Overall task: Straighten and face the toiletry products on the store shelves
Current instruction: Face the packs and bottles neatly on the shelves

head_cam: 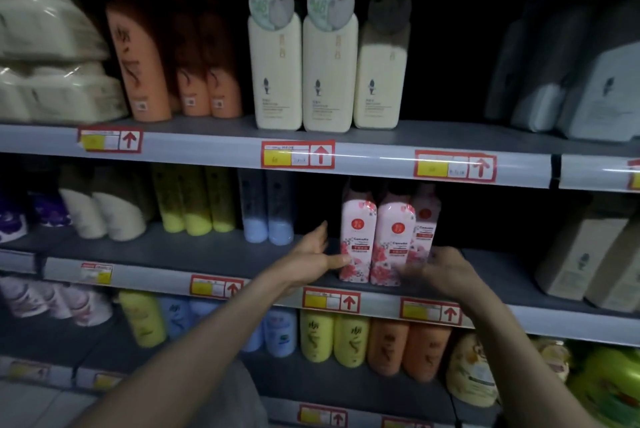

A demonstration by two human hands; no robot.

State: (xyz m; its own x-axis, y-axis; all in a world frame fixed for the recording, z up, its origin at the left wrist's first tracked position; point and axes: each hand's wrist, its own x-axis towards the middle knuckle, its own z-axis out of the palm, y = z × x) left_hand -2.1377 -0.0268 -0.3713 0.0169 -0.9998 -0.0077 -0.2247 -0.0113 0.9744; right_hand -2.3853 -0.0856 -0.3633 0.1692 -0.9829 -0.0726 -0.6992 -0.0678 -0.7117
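- Dim store shelving fills the head view: grey shelves with clear plastic edge strips, and red price tags [298,154] with up-arrows set along them.
- Top shelf: three tall, flat-sided cream pump bottles [329,71] stand side by side under dark pump heads. To their left are curved, glossy orange bottles [138,57], then soft packs [52,46] wrapped in shiny film.
- Middle shelf [173,251]: rounded yellow bottles [194,202] and pale blue bottles [266,216] sit well back in shadow.
- Pink floral bottles [358,240] stand upright near the front edge of that middle shelf, right of the blue ones. Two glossy ones touch each other in front with labels outward, and a third stands just behind on the right.
- My left hand [311,254] reaches in from below, released, with the palm turned toward the left-most pink bottle and the fingers straight, pointing up. The thumb touches that bottle's lower left side.
- My right hand [440,271] is at the lower right of the pink group, back of the hand up, fingers toward the second bottle. It is blurred, so I cannot tell whether it is grasping a bottle or only near it.
- Far right of the middle shelf: beige cartons [581,254], square-edged and matte.
- Bottom shelf, under my arms: squat lower bottles [408,348], yellow then orange.
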